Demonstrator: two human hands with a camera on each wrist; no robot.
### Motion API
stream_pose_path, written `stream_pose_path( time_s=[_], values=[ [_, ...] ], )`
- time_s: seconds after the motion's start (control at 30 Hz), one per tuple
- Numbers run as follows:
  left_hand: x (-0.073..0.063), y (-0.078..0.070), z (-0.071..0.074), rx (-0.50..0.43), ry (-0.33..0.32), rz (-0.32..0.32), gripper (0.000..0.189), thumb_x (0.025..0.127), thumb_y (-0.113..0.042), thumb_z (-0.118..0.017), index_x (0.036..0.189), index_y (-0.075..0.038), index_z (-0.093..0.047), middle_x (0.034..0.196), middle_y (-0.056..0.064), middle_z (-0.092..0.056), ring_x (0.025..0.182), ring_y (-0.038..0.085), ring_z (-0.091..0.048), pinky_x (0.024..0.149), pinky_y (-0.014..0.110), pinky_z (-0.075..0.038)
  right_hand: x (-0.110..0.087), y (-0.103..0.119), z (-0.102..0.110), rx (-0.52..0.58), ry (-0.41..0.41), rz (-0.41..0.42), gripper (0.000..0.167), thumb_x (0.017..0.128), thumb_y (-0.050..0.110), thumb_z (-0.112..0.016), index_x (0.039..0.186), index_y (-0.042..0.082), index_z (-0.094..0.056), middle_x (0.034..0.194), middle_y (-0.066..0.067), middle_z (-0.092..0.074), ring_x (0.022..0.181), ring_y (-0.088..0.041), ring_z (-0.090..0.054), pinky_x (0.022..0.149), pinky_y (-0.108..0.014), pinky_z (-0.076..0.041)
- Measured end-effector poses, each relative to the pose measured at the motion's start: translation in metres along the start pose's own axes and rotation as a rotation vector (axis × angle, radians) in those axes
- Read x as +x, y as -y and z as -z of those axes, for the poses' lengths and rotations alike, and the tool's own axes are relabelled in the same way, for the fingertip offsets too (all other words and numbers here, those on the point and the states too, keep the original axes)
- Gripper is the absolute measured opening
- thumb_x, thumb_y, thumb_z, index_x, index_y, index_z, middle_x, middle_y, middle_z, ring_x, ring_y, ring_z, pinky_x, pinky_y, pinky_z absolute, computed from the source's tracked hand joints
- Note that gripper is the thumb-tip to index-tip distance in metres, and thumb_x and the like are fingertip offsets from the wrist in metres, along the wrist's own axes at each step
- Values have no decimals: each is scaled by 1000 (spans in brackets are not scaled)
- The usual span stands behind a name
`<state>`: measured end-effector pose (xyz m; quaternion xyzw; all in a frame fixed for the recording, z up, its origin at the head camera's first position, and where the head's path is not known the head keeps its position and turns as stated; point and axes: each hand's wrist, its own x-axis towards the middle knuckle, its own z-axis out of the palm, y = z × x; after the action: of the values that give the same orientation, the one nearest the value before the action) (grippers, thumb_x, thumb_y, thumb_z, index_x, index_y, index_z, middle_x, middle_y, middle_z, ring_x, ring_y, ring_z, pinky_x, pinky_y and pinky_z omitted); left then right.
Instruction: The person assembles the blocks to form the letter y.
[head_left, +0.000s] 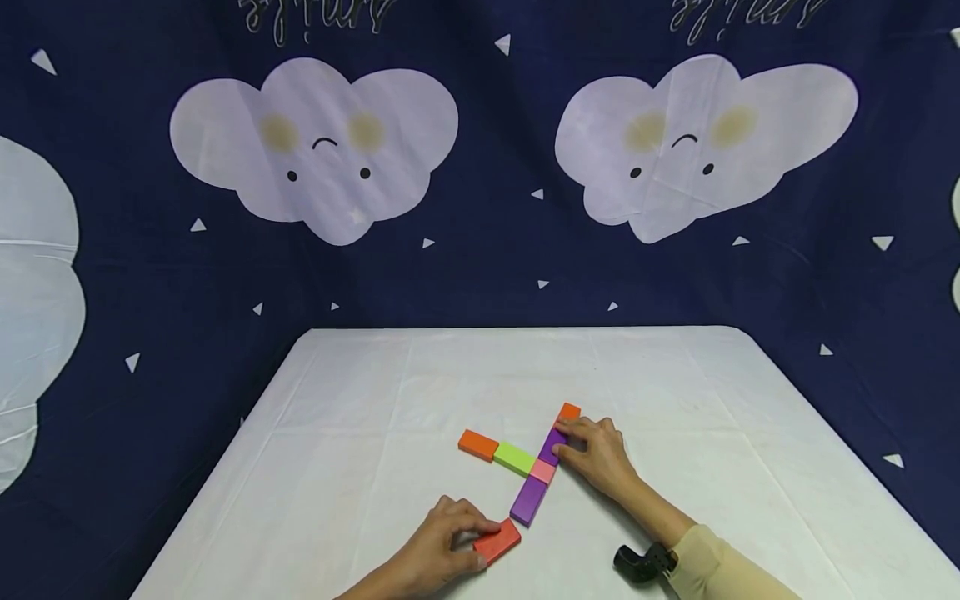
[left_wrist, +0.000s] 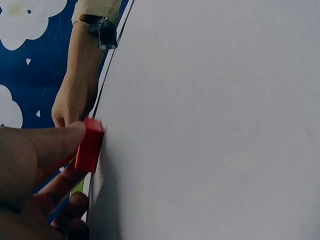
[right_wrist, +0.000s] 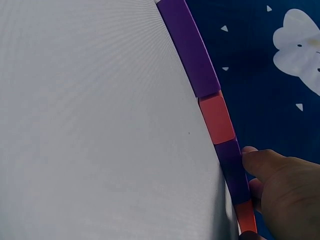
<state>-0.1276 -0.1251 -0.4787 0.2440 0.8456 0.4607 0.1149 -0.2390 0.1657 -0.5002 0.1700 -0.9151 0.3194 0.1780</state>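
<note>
My left hand [head_left: 444,540] pinches a red block [head_left: 498,543] between thumb and fingers, just below the near end of a row of blocks. In the left wrist view the same red block [left_wrist: 90,146] shows at the fingertips. My right hand [head_left: 597,452] holds the far part of the row, thumb at the side of a purple block [head_left: 552,447] and a finger reaching across where it meets an orange block [head_left: 570,411]. A pink block [head_left: 542,472] and a second purple block [head_left: 528,501] continue the row towards me.
A lime green block [head_left: 513,458] and an orange block [head_left: 477,445] branch left from the pink one. All lie on a white-covered table [head_left: 337,475]. Behind it hangs a dark blue cloth [head_left: 495,167] with clouds. A black wrist device [head_left: 643,564] sits at the right sleeve.
</note>
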Motion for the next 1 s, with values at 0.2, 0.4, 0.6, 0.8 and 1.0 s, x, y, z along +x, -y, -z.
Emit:
stream_pose_path(
  time_s=[0.2, 0.4, 0.6, 0.8, 1.0],
  values=[
    [-1, -5, -8, 19, -68, -2, 36, 76, -24, -74, 111, -23, -68, 97, -11, -60, 89, 1, -36, 76, 24, -26, -1, -1, -1, 1, 1, 1, 37, 72, 27, -79, 107, 15, -73, 110, 3, -71, 76, -11, -41, 72, -32, -29],
    [-3, -5, -18, 48, -134, -19, 35, 74, -22, -75, 108, -20, -69, 98, -8, -63, 88, 0, -38, 73, 24, -27, -1, -1, -1, -4, 0, -2, 37, 72, 27, -79, 107, 15, -73, 110, 3, -71, 76, -11, -41, 72, -32, -29],
    [-4, -8, -26, 89, -202, -26, 34, 73, -22, -76, 106, -19, -69, 96, -7, -63, 87, 1, -40, 71, 24, -28, -1, 0, -1, 0, 2, -8, 38, 72, 27, -79, 108, 15, -73, 111, 3, -70, 78, -12, -42, 72, -31, -29],
    [-4, -11, -28, 86, -215, 9, 35, 72, -23, -76, 106, -19, -69, 96, -9, -63, 87, 0, -40, 71, 25, -28, -1, 0, -1, -1, -1, -6, 38, 72, 27, -79, 108, 14, -73, 110, 2, -71, 77, -12, -42, 72, -32, -29],
    [-2, -11, -29, 89, -214, 28, 34, 72, -23, -77, 106, -20, -69, 95, -10, -62, 87, 1, -40, 72, 25, -27, -1, 0, 0, 8, 0, -7, 38, 72, 26, -79, 108, 14, -73, 112, 2, -70, 77, -12, -41, 72, -32, -28]
  ],
)
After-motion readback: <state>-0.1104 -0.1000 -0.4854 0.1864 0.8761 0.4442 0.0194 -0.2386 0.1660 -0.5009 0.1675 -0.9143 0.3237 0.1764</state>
